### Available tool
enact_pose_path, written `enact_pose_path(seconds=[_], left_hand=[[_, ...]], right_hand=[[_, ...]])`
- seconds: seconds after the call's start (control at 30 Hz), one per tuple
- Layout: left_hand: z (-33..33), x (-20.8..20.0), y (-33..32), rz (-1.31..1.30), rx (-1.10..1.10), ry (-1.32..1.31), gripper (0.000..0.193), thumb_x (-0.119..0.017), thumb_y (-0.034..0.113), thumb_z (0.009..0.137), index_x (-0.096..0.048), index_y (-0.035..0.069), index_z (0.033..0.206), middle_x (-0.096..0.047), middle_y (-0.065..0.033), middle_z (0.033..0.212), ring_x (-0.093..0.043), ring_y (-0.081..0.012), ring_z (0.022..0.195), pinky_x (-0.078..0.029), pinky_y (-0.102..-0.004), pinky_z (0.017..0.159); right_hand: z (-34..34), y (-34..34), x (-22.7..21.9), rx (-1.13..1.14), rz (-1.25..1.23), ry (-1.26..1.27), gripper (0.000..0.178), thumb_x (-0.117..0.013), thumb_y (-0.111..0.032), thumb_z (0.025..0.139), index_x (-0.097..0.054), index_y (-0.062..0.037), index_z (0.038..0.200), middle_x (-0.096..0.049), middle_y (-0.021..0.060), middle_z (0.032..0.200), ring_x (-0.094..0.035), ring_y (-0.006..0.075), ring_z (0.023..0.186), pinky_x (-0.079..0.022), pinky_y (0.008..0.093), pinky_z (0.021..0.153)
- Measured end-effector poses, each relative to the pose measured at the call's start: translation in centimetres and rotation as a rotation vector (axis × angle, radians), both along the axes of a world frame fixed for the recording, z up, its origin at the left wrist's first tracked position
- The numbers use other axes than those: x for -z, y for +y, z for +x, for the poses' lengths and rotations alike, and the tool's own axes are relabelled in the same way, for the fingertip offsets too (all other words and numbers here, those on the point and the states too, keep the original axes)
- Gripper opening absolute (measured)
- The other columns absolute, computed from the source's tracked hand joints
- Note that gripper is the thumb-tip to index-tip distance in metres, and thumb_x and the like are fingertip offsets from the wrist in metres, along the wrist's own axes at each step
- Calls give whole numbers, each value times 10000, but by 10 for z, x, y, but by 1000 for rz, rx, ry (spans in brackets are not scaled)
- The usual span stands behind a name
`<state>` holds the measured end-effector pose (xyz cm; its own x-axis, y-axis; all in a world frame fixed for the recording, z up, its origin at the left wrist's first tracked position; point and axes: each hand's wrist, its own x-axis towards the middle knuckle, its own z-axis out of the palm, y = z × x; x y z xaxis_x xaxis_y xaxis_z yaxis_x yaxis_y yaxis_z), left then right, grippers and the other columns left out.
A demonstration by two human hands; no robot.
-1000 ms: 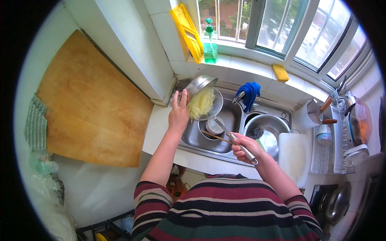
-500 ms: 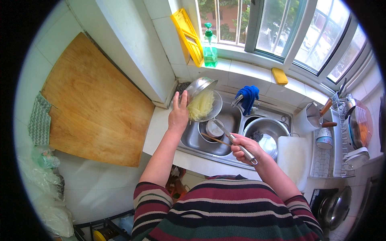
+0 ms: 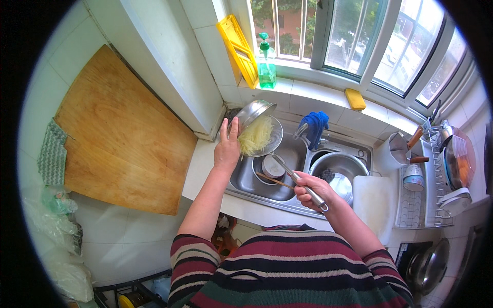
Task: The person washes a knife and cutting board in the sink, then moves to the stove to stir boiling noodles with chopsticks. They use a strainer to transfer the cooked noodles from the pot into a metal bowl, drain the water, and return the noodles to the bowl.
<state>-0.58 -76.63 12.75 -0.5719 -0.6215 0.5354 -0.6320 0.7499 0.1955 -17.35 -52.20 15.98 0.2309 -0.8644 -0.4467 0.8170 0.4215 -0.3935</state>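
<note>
My right hand [image 3: 314, 189] is closed round the steel handle of a mesh strainer [image 3: 278, 137], which is held over the left sink basin. Pale yellow-green vegetable shreds [image 3: 258, 135] are heaped in the strainer's left part. My left hand [image 3: 227, 149] grips a shiny metal bowl [image 3: 256, 110] by its near side. The bowl is tipped on edge above the shreds, its mouth toward the strainer; the thumb is hidden. Below, a metal pot [image 3: 261, 168] with a small round vessel [image 3: 272, 166] and a wooden stick [image 3: 274, 179] sits in the basin.
A large steel basin [image 3: 314, 165] fills the right sink. A blue cloth [image 3: 317, 124] hangs over the faucet. Behind stand a green pump bottle [image 3: 267, 66], a yellow slicer [image 3: 239, 49] and a yellow sponge [image 3: 355, 99]. A white cutting board [image 3: 373, 205] and a dish rack [image 3: 429, 190] are at right.
Almost nothing differs. The bowl, strainer and both hands keep their places, while the whole view has shifted very slightly.
</note>
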Motion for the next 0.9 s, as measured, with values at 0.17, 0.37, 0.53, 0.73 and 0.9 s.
enact_pose_path(seconds=[0.17,0.37,0.53,0.73,0.9], left_hand=[[0,-4,2,1,-4,-13,714,-525,24,744,-250,200,1379,-333,-177,1343,-607,-347,830,-534,-385,583],[0,-1,1,-66,4,2,690,-517,24,752,-265,195,1371,-344,-164,1341,-613,-342,818,-535,-384,584],[1,-2,2,-58,-19,-7,661,-508,23,758,-287,197,1356,-363,-145,1334,-608,-334,860,-537,-386,587],[5,-6,-4,-16,-66,-16,653,-494,30,761,-295,222,1353,-363,-133,1340,-591,-338,921,-540,-394,602],[11,-7,-11,-50,-61,50,650,-478,36,769,-289,237,1357,-354,-126,1346,-604,-345,851,-534,-404,594]], right_hand=[[1,1,-4,15,12,9,334,-436,-141,882,-388,-156,1213,-449,-7,647,-425,61,466,-322,181,371],[3,2,-6,31,21,8,345,-453,-147,877,-398,-158,1217,-445,1,633,-420,63,456,-299,180,358],[3,3,-6,21,11,31,342,-450,-148,878,-398,-168,1215,-445,4,639,-419,66,459,-298,180,364],[1,4,-4,0,-5,20,358,-432,-138,879,-384,-160,1233,-440,-12,652,-421,58,472,-330,186,381],[1,4,-2,-11,-11,4,367,-435,-140,879,-381,-164,1241,-434,-14,649,-408,56,467,-322,184,385]])
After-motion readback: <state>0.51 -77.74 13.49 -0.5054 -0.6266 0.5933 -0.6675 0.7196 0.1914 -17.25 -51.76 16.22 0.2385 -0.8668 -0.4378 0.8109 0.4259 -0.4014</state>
